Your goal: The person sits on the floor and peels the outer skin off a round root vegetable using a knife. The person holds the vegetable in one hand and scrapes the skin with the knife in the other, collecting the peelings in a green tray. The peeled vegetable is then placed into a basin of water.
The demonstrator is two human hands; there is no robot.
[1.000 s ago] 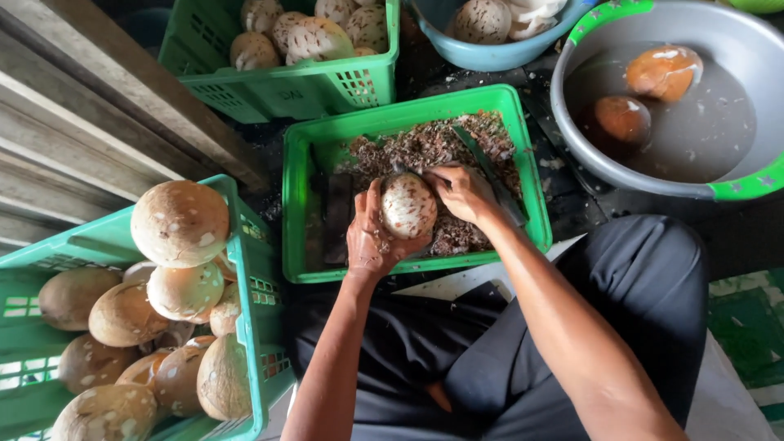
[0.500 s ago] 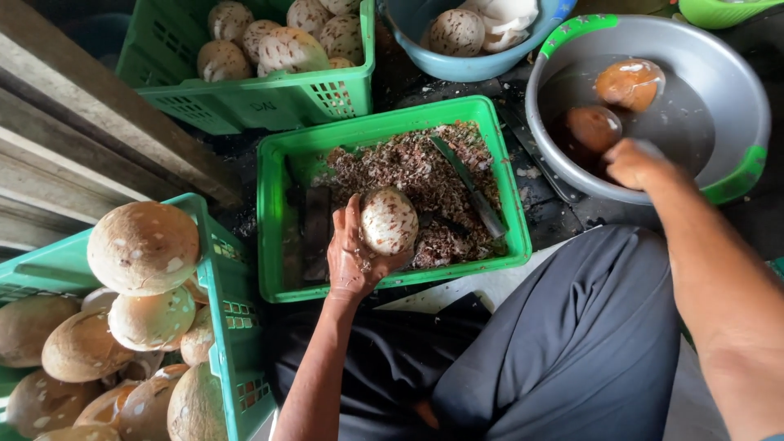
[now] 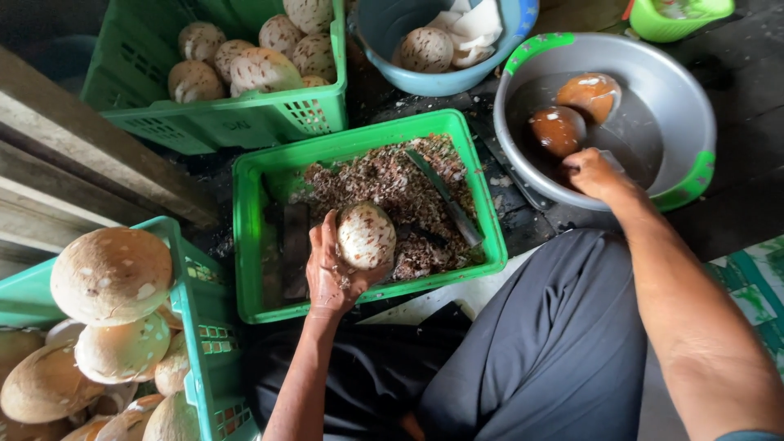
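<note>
I see the peeled coconut (image 3: 367, 235) cupped in my left hand (image 3: 333, 269), held over the near edge of the middle tray (image 3: 249, 237), above the brown shavings (image 3: 384, 180). Left grip is clamped on it from below, palm up, thumb at its lower side, forearm coming straight up from my lap. Right hand (image 3: 594, 170) is stretched out to the grey basin (image 3: 694, 122), knuckles curled at the near rim over the water, close to two brown coconuts (image 3: 558, 129) floating there; its grip looks closed, on what I cannot tell. A knife (image 3: 445, 196) lies across the shavings.

Versus half a second back: right hand has dropped lower into the basin, left has held the coconut in about the same spot. One second back both hands were on it.
</note>
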